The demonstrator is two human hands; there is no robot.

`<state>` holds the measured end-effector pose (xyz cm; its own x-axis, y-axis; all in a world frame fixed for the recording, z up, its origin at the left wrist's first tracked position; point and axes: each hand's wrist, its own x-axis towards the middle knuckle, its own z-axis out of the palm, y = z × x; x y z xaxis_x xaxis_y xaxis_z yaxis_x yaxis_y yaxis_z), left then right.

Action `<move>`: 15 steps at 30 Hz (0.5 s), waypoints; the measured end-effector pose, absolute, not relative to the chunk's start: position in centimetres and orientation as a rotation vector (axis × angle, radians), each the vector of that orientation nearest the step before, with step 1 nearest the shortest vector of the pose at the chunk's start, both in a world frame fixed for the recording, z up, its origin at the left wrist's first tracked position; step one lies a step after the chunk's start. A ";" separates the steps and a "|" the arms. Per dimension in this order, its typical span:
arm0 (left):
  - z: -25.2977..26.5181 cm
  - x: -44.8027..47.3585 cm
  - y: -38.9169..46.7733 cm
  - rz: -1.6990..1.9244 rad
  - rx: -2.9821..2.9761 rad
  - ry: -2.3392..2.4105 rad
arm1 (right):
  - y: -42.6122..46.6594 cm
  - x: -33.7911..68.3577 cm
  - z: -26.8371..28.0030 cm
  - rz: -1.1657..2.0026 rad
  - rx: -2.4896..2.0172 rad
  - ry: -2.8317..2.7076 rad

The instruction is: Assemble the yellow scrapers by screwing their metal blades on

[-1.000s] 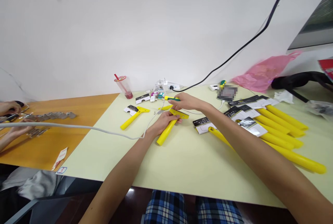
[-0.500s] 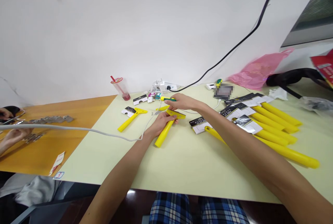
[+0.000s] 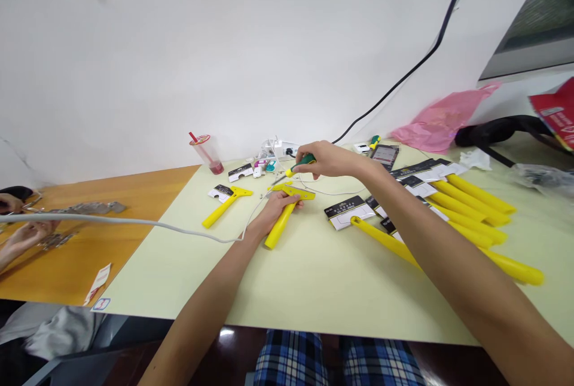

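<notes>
Table: pale green table (image 3: 314, 278) fills the centre and right of the frame; an orange table (image 3: 89, 236) adjoins it at the left.
Wall: white, across the upper frame, with a black cable (image 3: 403, 75) running down it from the upper right.
Long scrapers: about five long yellow scrapers (image 3: 475, 201) lie side by side at right centre, several with black-and-white cards over their heads; the exact count is hard to tell where they overlap.
Pink bag: one pink bag (image 3: 443, 117) at the upper right, against the wall.
Held scraper: short yellow scraper (image 3: 281, 220) lies on the pale table at frame centre, head away from the camera. It looks like light, stiff plastic, likely smooth; the round handle is the natural place to hold it.
Spare scraper: one more short scraper (image 3: 222, 207) lies just left of it, apart.
Left hand: left hand (image 3: 274, 210) has its fingers wrapped around the held scraper's handle, pinning it to the table.
Right hand: right hand (image 3: 329, 160) is clenched on a green-and-yellow screwdriver (image 3: 301, 165), tip angled down towards the scraper's head.
Cup: one clear cup (image 3: 207, 152) with a red straw, left of centre near the wall.
Other person: two hands at the far left edge, over grey metal pieces (image 3: 89, 208).
</notes>
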<state>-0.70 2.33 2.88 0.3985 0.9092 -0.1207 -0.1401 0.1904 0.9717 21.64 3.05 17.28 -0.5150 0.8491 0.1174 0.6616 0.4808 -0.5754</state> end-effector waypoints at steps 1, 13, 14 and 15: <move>2.9 -0.7 2.3 0.875 1.125 0.874 | 2.9 22.0 17.6 0.650 -1.245 -2.359; 3.2 -0.8 2.1 0.829 1.083 0.868 | 3.0 22.7 18.1 0.551 -1.218 -2.437; 3.4 -0.8 2.1 0.830 1.080 0.867 | 3.1 22.8 18.2 0.548 -1.219 -2.437; 3.4 -0.8 2.0 0.834 1.074 0.868 | 3.1 22.9 18.2 0.545 -1.224 -2.434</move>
